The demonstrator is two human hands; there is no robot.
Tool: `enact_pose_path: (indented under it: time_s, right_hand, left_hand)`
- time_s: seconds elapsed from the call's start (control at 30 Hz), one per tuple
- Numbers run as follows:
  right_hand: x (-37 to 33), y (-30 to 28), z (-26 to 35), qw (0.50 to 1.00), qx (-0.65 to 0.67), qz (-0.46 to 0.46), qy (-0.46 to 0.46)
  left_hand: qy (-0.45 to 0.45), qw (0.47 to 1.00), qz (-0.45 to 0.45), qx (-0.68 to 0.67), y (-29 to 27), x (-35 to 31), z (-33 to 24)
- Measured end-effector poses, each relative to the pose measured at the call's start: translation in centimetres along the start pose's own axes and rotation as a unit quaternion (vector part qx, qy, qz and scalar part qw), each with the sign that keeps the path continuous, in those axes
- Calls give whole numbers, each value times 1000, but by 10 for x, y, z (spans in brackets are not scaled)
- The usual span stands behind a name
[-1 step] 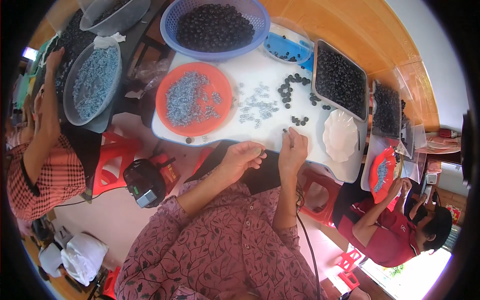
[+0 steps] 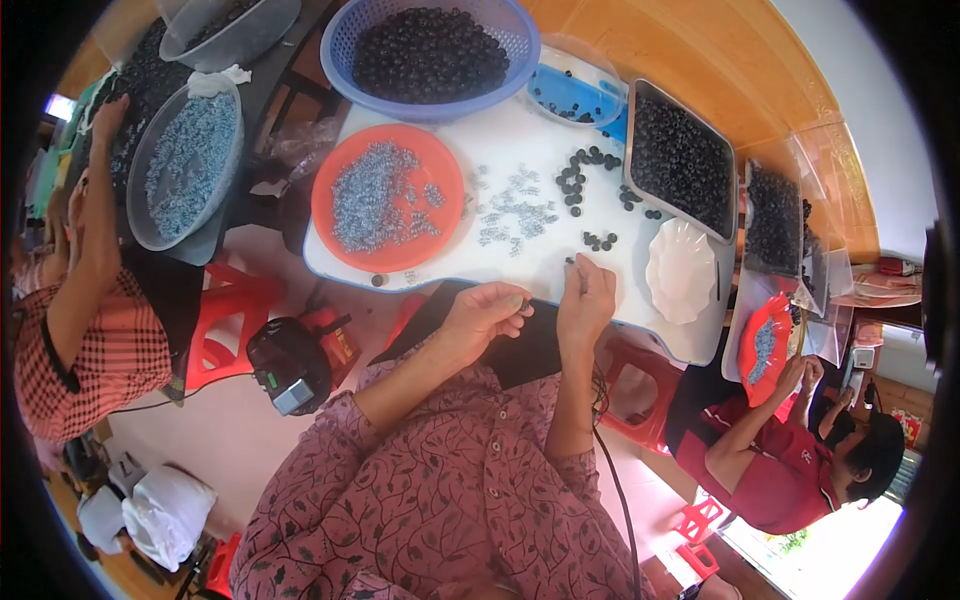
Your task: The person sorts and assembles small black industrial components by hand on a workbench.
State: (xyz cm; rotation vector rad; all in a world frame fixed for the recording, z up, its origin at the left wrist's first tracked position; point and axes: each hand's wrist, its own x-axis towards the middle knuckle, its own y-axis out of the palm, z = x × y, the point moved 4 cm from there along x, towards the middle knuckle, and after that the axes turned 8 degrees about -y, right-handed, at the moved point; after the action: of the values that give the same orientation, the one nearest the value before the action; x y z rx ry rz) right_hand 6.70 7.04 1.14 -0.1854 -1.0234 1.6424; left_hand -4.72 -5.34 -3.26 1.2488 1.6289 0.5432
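My left hand (image 2: pixel 487 315) is closed in a pinch in front of the table's near edge. Between its thumb and fingers shows a small dark part (image 2: pixel 525 304), mostly hidden. To its right, my right hand (image 2: pixel 587 303) reaches over the table edge, fingers closed together. A small black round part (image 2: pixel 570 260) is at its fingertips. Several black round parts (image 2: pixel 600 242) lie just beyond, with more farther back. Small metal springs (image 2: pixel 517 212) are scattered on the white table (image 2: pixel 480 268). A red-orange plate (image 2: pixel 325 190) of springs stands to the left.
At the back are a blue-purple basket (image 2: pixel 333 60) of black parts and a clear-lidded tub (image 2: pixel 560 90). A metal tray (image 2: pixel 733 190) of black parts and a white scalloped dish (image 2: pixel 682 272) stand right. Co-workers sit left (image 2: pixel 110 340) and right (image 2: pixel 760 460). Red stools (image 2: pixel 640 395) flank me.
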Motion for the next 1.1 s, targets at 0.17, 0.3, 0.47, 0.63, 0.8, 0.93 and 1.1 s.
enact_pose_path:
  time_s: [0.17, 0.3, 0.47, 0.63, 0.8, 0.93, 1.1]
  right_hand:
    - [1, 0, 6, 997, -45, 3, -67]
    - [-9, -7, 14, 986, 128, 62, 82]
    - [-18, -10, 31, 960, 234, 129, 84]
    - [-20, -6, 34, 933, 323, 127, 95]
    - [-20, -3, 36, 910, 385, 81, 127]
    - [-21, -3, 33, 870, 465, 61, 154]
    - [-21, -5, 27, 877, 441, 77, 174]
  left_hand:
    - [-7, 1000, 1, -2, 2, -1, -1]
    - [11, 1000, -10, 9, 9, -2, -10]
    - [22, 999, -15, 32, 9, -2, -10]
    - [33, 998, -31, 44, 10, 0, -7]
    - [26, 1000, -6, -2, 17, -3, -11]
    - [26, 1000, 9, -6, 19, -2, -13]
    - [13, 1000, 16, -13, 24, -3, -15]
